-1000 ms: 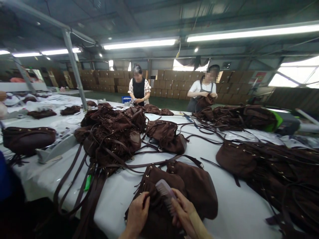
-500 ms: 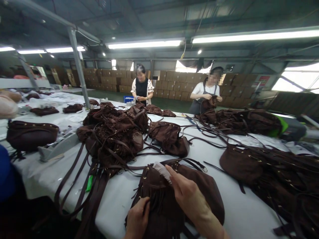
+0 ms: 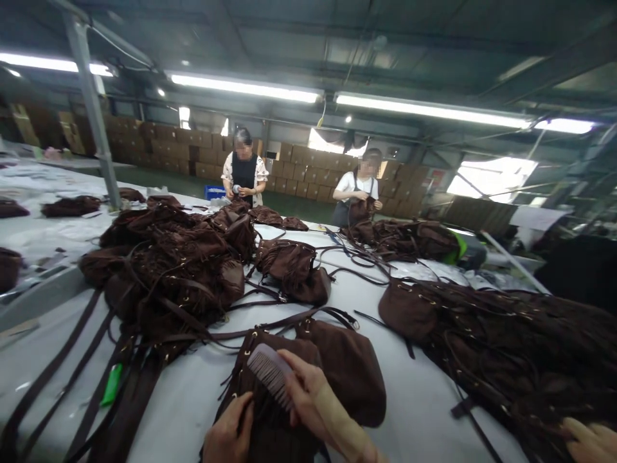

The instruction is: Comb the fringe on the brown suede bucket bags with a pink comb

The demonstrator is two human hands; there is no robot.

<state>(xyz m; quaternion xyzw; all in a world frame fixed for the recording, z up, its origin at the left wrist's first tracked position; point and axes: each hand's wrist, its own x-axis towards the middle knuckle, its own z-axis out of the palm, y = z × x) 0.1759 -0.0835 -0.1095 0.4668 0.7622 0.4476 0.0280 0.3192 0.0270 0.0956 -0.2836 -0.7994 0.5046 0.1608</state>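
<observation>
A dark brown drawstring bag with fringe and brass eyelets lies on the white table in front of me. My right hand is closed around a grey-mauve comb, whose teeth point down and left over the fringe side of the bag. At the bag's left edge, my left hand pinches the brown material, thumb against bent fingers. Exactly which fold or strand it grips is hidden.
Brown bags with long straps form a heap on the left, beside a bright green piece. More bags cover the right side, where another person's hand shows. Two co-workers stand across the table.
The view has turned right. The comb has swung from steep and partly hidden to plainly visible above the fringe. My left hand still pinches the bag's edge; another hand has appeared at lower right.
</observation>
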